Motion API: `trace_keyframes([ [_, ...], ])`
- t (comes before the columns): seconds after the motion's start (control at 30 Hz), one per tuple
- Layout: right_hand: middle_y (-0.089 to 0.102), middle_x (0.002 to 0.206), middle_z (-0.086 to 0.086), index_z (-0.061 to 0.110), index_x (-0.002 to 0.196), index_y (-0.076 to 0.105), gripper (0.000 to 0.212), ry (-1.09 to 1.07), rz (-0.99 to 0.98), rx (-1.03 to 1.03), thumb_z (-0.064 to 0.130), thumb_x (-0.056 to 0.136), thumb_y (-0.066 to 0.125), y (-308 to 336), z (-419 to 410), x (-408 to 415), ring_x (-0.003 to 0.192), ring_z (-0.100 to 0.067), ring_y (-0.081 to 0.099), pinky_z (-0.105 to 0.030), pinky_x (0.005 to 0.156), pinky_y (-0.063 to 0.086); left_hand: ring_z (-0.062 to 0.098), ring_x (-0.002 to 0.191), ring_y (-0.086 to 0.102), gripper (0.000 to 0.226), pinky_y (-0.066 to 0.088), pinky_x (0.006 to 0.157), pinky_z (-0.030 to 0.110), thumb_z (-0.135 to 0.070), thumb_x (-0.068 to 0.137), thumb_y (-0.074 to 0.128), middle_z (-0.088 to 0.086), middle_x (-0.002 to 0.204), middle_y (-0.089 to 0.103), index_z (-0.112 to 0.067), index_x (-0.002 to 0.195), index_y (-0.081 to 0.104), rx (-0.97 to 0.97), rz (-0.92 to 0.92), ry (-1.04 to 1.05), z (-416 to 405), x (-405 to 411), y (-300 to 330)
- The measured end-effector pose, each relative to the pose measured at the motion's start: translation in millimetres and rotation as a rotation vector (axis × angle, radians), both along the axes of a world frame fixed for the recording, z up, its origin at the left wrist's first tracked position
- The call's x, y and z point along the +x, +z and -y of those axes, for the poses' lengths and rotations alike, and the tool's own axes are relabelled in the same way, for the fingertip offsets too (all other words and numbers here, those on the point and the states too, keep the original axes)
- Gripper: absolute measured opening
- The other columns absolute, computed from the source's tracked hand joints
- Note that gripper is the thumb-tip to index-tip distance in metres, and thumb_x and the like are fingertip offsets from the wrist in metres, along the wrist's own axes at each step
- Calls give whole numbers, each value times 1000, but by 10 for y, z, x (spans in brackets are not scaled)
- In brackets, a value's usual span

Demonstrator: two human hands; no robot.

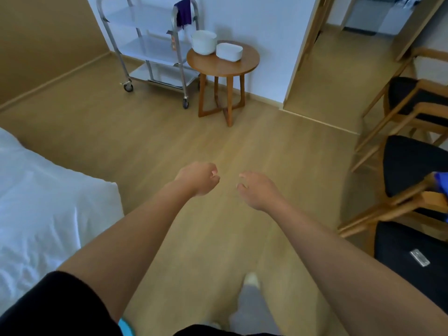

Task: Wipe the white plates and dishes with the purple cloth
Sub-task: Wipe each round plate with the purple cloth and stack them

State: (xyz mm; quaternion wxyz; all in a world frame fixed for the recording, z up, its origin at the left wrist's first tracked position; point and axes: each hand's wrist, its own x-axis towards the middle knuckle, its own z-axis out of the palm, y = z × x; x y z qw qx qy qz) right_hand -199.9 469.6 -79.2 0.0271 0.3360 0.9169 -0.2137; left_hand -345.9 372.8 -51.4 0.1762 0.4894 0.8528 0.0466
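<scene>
A stack of round white plates [204,42] and a stack of white rectangular dishes [229,51] stand on a small round wooden table [240,65] by the far wall. The purple cloth [183,12] hangs over the handle of a metal trolley [150,44] just left of that table. My left hand [199,178] and my right hand [257,189] reach out over the wooden floor, far short of the table. Both have loosely curled fingers and hold nothing.
A bed with white sheets [43,202] fills the left side. Wooden chairs with black seats [412,166] line the right side, one carrying a small silver object [420,257]. A doorway [351,57] opens at the back right. My foot [252,281] shows below on the floor.
</scene>
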Motion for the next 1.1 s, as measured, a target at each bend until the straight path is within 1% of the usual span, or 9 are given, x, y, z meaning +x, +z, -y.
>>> trace_keyframes([
  [0.17,49,136,-15,3,129,49,41,14,24,-17,25,95,40,-158,-799,-557,126,-30,43,-37,104,35,25,109,58,33,46,85,33,-35,96,42,0,118,63,-21,120,57,-15,-10,7,-725,-555,-112],
  [0.3,49,135,-17,1,128,49,41,48,42,-43,25,95,40,-259,-1534,-1068,126,-30,43,-38,104,35,25,108,57,33,48,86,35,-35,96,41,2,119,63,-20,121,57,-6,7,29,-1485,-1021,-161],
  [0.47,51,132,-20,0,126,51,40,117,79,-53,24,96,41,-205,-2463,-1711,122,-33,46,-39,101,38,25,107,58,33,49,88,36,-34,96,42,4,117,64,-18,120,59,-14,64,111,-2376,-1553,-129],
  [0.6,51,132,-21,-1,127,51,40,136,68,-65,24,96,41,-148,-3071,-2184,122,-34,46,-39,100,38,25,107,58,33,50,89,38,-33,96,43,5,117,64,-17,120,59,-10,80,162,-2879,-1930,-108],
  [0.77,50,134,-16,4,130,51,41,141,33,-50,26,96,41,-150,-3606,-2698,123,-31,45,-33,97,36,25,108,58,34,49,86,34,-34,96,43,4,119,64,-17,122,58,-22,67,194,-3337,-2456,-97],
  [0.83,50,134,-16,4,129,51,41,150,22,-42,27,96,42,-182,-3777,-2907,124,-30,44,-33,98,35,24,108,58,34,48,85,33,-34,96,43,4,119,64,-17,121,59,-6,68,190,-3512,-2664,-104],
  [0.93,49,136,-14,5,132,49,43,160,35,-56,29,96,43,-233,-3978,-3255,127,-29,42,-34,102,33,25,108,58,34,49,89,37,-34,96,43,4,120,64,-18,121,59,-2,82,174,-3762,-2992,-148],
  [1.0,49,136,-14,5,131,50,42,166,50,-58,29,96,43,-261,-4110,-3550,127,-29,42,-36,104,34,24,107,58,33,49,88,36,-35,95,43,3,119,64,-19,120,58,-8,76,159,-3921,-3284,-185],
  [1.1,54,128,-15,5,125,53,39,160,27,-23,29,96,44,-281,-4334,-4099,120,-30,46,-38,100,39,23,106,58,33,49,87,37,-36,95,43,2,118,64,-20,119,58,1,75,147,-4148,-3831,-221],
])
